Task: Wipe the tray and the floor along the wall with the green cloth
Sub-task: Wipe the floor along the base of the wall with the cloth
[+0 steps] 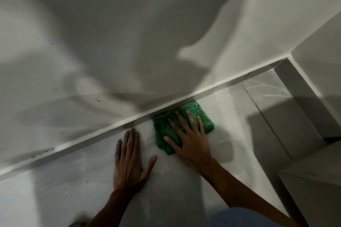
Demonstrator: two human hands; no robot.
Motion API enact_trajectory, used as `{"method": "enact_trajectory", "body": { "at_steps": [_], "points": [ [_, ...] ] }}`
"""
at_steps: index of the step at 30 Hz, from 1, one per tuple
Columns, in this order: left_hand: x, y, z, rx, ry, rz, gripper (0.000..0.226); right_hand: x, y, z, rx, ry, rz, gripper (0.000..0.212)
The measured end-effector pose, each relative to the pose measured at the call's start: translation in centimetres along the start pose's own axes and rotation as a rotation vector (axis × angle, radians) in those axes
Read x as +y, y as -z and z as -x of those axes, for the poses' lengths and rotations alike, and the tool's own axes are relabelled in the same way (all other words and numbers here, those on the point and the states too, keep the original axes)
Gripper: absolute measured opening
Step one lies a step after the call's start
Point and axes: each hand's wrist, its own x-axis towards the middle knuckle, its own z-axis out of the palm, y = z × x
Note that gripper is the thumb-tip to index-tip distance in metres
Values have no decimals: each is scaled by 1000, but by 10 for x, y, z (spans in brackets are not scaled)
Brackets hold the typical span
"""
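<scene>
The green cloth point(162, 127) lies bunched on the pale tiled floor point(73, 180), its far edge against the white skirting point(114, 127) at the foot of the wall point(129, 33). My right hand point(190, 138) presses flat on the cloth with fingers spread, covering its near right part. My left hand point(129, 160) rests flat on the bare floor just left of the cloth, fingers together and thumb out, fingertips close to the skirting. No tray is in view.
The wall meets a side wall at a corner point(287, 57) on the right. A pale cabinet or step edge point(310, 186) stands at the lower right. Blue clothing point(243, 217) shows at the bottom edge. Shadows cross the wall and floor.
</scene>
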Motion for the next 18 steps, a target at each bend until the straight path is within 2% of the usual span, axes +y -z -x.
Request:
{"method": "enact_trajectory", "body": {
  "at_steps": [5,9,13,16,18],
  "points": [
    [-2,-2,1,32,-5,11,104,7,9,-5,-10,-155,61,70],
    [-3,-5,3,46,-1,21,107,-35,8,-9,-2,-239,-31,65],
    [-3,-7,4,48,20,17,106,-74,-8,0,35,-117,-99,54],
    [-5,-7,5,24,69,11,109,-48,-6,-1,53,1,-84,52],
    [-7,-7,5,26,68,14,106,-19,1,-7,9,28,-11,55]
  ]
}}
